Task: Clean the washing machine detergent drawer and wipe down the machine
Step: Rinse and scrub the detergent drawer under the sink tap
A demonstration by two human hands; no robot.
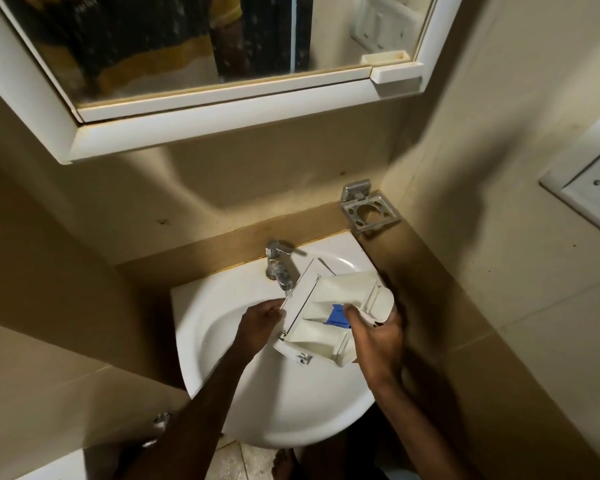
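A white detergent drawer (329,317) with a blue insert (336,317) is held tilted over the white sink (222,348). My right hand (374,341) grips the drawer by its right end, thumb on the inside near the blue insert. My left hand (260,322) pinches a thin white stick-like tool (284,304), perhaps a small brush, just under the chrome tap (278,266) and beside the drawer's left edge. Whether water runs from the tap is unclear.
A white-framed mirror cabinet (222,105) hangs above the sink. A metal toothbrush holder (368,209) is fixed in the wall corner at right. A white socket plate (589,181) sits on the right wall. Tan walls close in on both sides.
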